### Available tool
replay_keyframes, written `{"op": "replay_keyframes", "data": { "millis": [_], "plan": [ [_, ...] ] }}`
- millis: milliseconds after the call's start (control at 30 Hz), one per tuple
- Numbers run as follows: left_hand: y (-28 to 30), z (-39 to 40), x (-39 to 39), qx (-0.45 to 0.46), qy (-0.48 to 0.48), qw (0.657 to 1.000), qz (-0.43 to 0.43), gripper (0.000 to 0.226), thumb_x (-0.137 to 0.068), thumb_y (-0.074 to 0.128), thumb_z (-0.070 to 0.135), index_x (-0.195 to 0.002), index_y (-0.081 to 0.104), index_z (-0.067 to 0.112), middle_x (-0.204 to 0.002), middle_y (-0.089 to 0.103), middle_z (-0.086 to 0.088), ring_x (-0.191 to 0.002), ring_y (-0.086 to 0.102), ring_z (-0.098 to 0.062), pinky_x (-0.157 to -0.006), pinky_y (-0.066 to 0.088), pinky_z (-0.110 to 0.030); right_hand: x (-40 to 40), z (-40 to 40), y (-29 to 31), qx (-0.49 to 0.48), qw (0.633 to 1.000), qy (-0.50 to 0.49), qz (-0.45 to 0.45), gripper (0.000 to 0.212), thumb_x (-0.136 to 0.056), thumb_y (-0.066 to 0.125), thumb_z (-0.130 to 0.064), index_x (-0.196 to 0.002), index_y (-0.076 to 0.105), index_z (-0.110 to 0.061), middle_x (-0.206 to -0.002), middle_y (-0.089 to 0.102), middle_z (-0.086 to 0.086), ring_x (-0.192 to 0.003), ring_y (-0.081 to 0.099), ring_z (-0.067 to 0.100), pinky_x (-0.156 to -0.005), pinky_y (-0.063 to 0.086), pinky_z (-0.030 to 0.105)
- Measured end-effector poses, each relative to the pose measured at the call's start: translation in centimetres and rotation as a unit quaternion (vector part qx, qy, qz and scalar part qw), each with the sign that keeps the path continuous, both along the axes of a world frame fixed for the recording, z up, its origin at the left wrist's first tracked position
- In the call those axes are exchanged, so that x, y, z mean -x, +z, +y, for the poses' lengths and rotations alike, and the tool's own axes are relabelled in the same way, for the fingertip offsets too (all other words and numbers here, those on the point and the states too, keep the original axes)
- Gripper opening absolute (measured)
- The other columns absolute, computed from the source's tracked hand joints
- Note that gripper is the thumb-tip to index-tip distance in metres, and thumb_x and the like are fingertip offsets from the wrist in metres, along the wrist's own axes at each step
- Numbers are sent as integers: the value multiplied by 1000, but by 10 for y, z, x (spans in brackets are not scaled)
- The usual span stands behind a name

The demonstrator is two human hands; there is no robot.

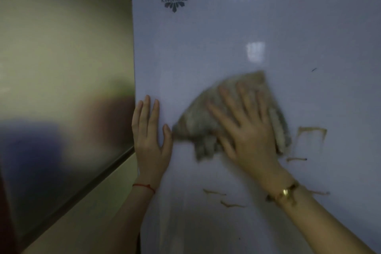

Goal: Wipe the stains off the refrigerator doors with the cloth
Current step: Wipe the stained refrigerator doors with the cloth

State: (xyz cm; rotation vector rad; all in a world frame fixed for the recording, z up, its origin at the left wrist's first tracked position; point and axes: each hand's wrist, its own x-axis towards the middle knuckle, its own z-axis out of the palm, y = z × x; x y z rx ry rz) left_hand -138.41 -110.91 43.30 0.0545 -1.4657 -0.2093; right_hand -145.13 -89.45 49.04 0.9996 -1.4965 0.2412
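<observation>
right hand (245, 128) is spread flat, fingers open, pinning the cloth (208, 123) against the refrigerator door (226, 37); left hand (150, 136) is open too, braced flat on the door's left edge, holding nothing. nearest unwiped stain (311, 136) is the brown square outline just right of the cloth's right edge, more streaks (224, 198) below both hands, so the right hand is the closer one and i'd judge the next stroke goes right, then down.
</observation>
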Motion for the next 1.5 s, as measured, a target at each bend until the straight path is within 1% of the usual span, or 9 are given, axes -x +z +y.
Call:
{"op": "replay_keyframes", "data": {
  "millis": [133, 333, 433, 567, 800, 1033, 1233, 1400, 1500],
  "plan": [
    [-11, -5, -4, 19, 6, 1000, -24, 50, -103, 43, 16, -152, 37, 6, -163, 30, -9, -155, 23, -27, -129, 20, -35, 1, 21, -39, -139, 988, -10, 63, 51, -95, 55, -31, -145, 48, -25, -157, 39, 5, -148, 31, 30, -124, 19, 51],
    [-22, -4, -3, 14, 2, 1000, -27, 50, -103, 44, 14, -152, 37, 5, -163, 27, -4, -156, 22, -26, -129, 19, -37, 7, 7, 14, 5, 1000, 2, 22, 54, -99, 52, -35, -150, 40, -24, -160, 34, 7, -151, 22, 33, -125, 12, 55],
    [-37, -6, -4, 22, 3, 999, -30, 50, -103, 42, 14, -152, 37, 6, -164, 26, -2, -155, 22, -27, -128, 20, -38, 2, 8, -50, -56, 998, 12, 11, 55, -94, 54, -33, -148, 44, -25, -160, 34, 7, -151, 23, 33, -126, 11, 52],
    [-52, -7, -5, 23, 4, 999, -37, 52, -102, 44, 11, -152, 35, 6, -163, 28, -6, -155, 23, -29, -128, 23, -44, -2, 24, -123, -179, 982, -3, 52, 41, -96, 52, -27, -136, 58, -25, -148, 49, 4, -136, 50, 29, -124, 16, 45],
    [-53, -8, -7, 23, -3, 999, -35, 50, -102, 44, 12, -151, 36, 3, -160, 33, -16, -154, 23, -30, -129, 19, -40, 0, 1, -74, -31, 1000, 3, -1, 53, -99, 55, -31, -150, 40, -25, -160, 33, 5, -152, 23, 30, -125, 12, 52],
    [-52, -9, -8, 30, -20, 999, -28, 50, -99, 49, 6, -148, 39, -1, -157, 37, -20, -151, 27, -35, -128, 21, -41, -5, 32, -157, -180, 982, -22, 46, 46, -90, 65, -25, -135, 58, -24, -146, 47, 5, -139, 37, 28, -123, 14, 45],
    [-51, -11, -11, 41, -28, 998, -32, 48, -100, 49, 8, -146, 43, -4, -155, 38, -23, -149, 29, -38, -128, 22, -40, -3, -10, -87, 6, 1000, -30, -5, 58, -97, 57, -36, -151, 39, -26, -160, 32, 5, -153, 19, 31, -125, 10, 53],
    [-52, -14, -10, 47, -30, 998, -27, 49, -99, 50, 9, -147, 42, 0, -157, 37, -14, -150, 31, -36, -127, 25, -42, -13, 9, -149, -141, 990, -28, 8, 46, -99, 50, -36, -144, 48, -26, -154, 41, 5, -147, 31, 28, -126, 12, 47],
    [-52, -14, -8, 49, -30, 998, -23, 52, -99, 50, 9, -149, 39, 4, -159, 33, -8, -152, 28, -32, -127, 24, -41, -9, 19, -124, -129, 991, -36, 3, 46, -101, 43, -38, -145, 46, -25, -155, 39, 6, -148, 27, 29, -126, 11, 47]
  ]
}}
